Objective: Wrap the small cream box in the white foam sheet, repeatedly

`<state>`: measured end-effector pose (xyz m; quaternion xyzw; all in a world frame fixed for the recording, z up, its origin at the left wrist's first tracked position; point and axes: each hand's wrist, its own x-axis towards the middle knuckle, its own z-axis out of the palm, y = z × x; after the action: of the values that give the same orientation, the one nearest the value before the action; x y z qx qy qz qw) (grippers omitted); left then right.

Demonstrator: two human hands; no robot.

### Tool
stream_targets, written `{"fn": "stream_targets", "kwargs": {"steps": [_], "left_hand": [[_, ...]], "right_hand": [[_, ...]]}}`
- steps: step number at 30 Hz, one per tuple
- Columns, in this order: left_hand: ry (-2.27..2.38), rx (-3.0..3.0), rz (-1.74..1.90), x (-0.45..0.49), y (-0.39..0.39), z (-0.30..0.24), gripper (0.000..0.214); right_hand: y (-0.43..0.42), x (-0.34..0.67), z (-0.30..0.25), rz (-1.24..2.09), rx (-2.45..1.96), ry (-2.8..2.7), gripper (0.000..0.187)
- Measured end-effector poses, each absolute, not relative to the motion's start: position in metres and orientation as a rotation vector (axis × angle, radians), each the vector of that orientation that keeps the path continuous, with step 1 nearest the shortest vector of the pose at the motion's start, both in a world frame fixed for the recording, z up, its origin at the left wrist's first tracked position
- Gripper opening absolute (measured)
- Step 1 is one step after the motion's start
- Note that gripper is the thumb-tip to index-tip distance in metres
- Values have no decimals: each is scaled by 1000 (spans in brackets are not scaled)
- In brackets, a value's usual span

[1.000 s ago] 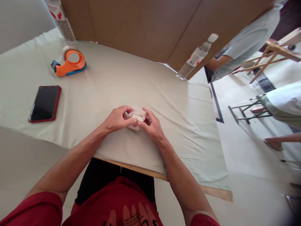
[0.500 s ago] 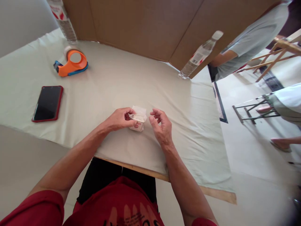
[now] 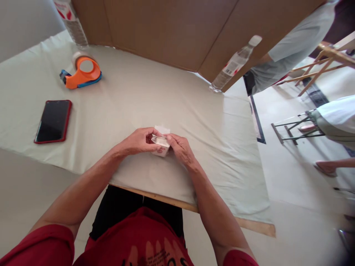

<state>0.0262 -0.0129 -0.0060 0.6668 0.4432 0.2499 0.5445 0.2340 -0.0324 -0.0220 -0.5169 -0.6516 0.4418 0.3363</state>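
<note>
A small white folded paper packet (image 3: 161, 141) rests on the pale cloth-covered table (image 3: 133, 99), near its front edge. My left hand (image 3: 138, 141) pinches the packet's left side with curled fingers. My right hand (image 3: 179, 147) grips its right side, fingers pressed against it. A thin white flap sticks up behind my fingertips. Most of the packet is hidden by my fingers.
A red-cased phone (image 3: 53, 121) lies at the left, an orange tape dispenser (image 3: 82, 72) behind it. Two plastic water bottles (image 3: 235, 63) stand by a brown cardboard screen (image 3: 177, 29). Other people and wooden frames are off to the right.
Half a second ago my right hand had let go of the packet and hovered beside it; now it has closed on the packet again. My left hand kept its hold.
</note>
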Motion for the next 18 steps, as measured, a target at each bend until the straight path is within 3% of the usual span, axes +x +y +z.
{"fn": "stream_targets", "kwargs": {"steps": [9, 13, 18], "left_hand": [[1003, 1507, 644, 25, -10, -11, 38], [985, 1491, 650, 26, -10, -12, 35], [974, 1482, 631, 25, -10, -9, 35]], "right_hand": [[-19, 247, -17, 816, -1529, -1709, 30], [5, 251, -18, 954, -1593, -1689, 19], [24, 237, -16, 1278, -1585, -1619, 26]]}}
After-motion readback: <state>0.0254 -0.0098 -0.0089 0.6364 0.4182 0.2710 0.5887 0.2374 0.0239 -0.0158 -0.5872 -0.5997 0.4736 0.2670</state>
